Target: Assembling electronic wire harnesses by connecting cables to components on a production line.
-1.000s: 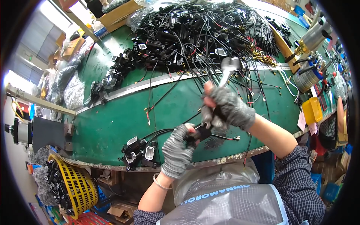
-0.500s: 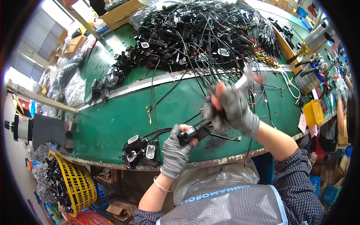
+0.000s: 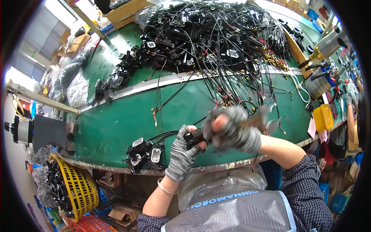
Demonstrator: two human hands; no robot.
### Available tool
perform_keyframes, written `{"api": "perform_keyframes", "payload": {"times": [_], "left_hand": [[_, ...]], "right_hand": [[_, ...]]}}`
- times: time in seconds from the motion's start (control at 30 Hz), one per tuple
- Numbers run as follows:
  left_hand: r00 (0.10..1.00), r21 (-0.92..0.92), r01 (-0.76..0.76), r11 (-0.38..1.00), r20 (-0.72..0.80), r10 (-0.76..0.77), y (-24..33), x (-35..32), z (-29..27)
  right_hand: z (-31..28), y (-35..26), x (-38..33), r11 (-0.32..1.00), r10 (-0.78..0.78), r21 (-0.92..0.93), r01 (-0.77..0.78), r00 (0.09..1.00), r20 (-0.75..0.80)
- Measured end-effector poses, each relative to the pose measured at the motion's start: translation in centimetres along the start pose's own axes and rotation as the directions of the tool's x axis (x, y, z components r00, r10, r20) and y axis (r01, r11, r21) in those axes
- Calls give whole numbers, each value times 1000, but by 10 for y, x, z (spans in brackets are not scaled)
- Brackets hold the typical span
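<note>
My left hand (image 3: 179,156), in a grey striped fingertip-less glove, is closed round a black plastic housing (image 3: 195,138) above the green table's front part. My right hand (image 3: 234,129), gloved the same way, is smeared by motion right beside the housing's right end. Its fingers look curled round a long blurred object (image 3: 255,121) that sticks out to the right; what kind it is I cannot make out. Left of my left hand lie several black housings (image 3: 155,155) with pale metal-rimmed openings, and black cables run from them behind my left hand.
A large pile of black cabled parts (image 3: 201,34) covers the far side of the green table (image 3: 116,133), beyond a metal strip. Loose cable ends reach toward my right hand. A yellow basket (image 3: 83,189) of black parts stands at lower left; a yellow bin (image 3: 322,117) sits at right.
My right hand has come down and nearer to the housing, and the blurred object in it has swung lower. My left hand with the housing has hardly moved.
</note>
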State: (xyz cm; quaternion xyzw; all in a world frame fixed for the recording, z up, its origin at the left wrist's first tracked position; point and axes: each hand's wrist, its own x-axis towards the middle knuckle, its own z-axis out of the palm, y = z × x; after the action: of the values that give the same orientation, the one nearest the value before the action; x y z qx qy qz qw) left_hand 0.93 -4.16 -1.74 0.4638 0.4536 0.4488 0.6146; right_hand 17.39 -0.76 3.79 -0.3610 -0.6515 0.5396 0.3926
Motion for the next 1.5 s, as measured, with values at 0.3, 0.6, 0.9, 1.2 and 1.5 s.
{"api": "perform_keyframes", "payload": {"times": [0.3,0.6,0.9,1.2,1.5], "left_hand": [[842,703,-471,533,177,510,-8,3,-6],[867,552,-461,695,113,486,4,7,1],[998,-59,59,997,-19,-60,7,5,-1],[791,746,-533,399,272,548,1,3,-2],[978,165,-208,964,51,203,8,2,2]], "right_hand": [[-27,5,30,597,539,625,-502,829,150],[-4,7,14,878,-344,-353,322,939,2],[-7,-5,7,970,149,201,-134,987,-59],[-33,6,33,716,489,502,-484,862,133],[-30,-10,29,703,512,440,-559,827,233]]}}
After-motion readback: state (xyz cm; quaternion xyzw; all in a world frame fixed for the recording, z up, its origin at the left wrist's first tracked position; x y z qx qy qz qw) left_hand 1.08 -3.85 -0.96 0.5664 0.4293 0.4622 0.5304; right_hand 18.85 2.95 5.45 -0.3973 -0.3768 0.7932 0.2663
